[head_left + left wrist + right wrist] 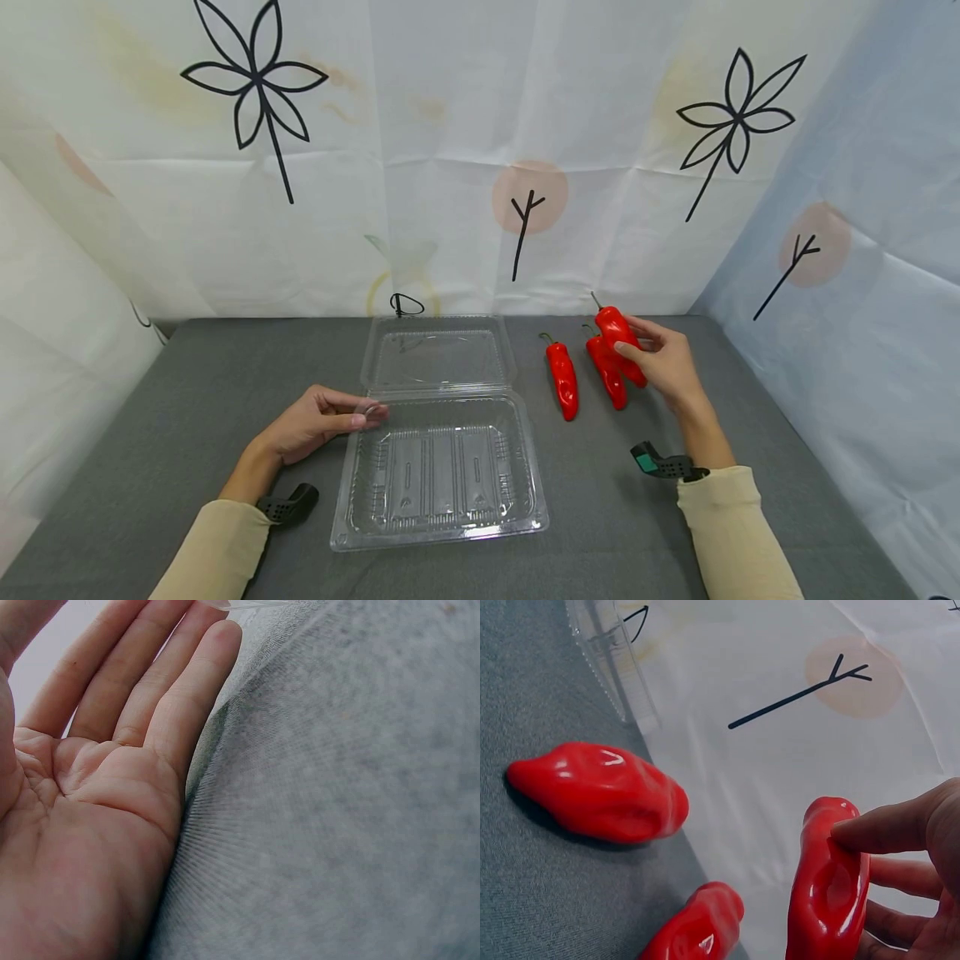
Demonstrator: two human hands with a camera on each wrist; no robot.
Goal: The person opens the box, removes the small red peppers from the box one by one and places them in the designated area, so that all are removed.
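A clear plastic clamshell container [442,533] lies open on the grey cloth, its lid [438,354] folded back toward the wall. My left hand [318,423] pinches the container's left rim near the hinge, between thumb and fingertips; the left wrist view shows the palm [90,847] beside the cloth. In my right hand [667,362] is a red pepper [618,333] with a green stem, gripped by thumb and fingers and raised off the cloth in the right wrist view. Under it lies a second red pepper [606,375], partly hidden in the head view. A third red pepper [562,381] lies nearer the container.
The grey cloth-covered table [600,517] meets a white hanging sheet [450,208] at the back, printed with black plant drawings. More sheeting hangs at the left and right sides. A black band [288,504] sits on each wrist.
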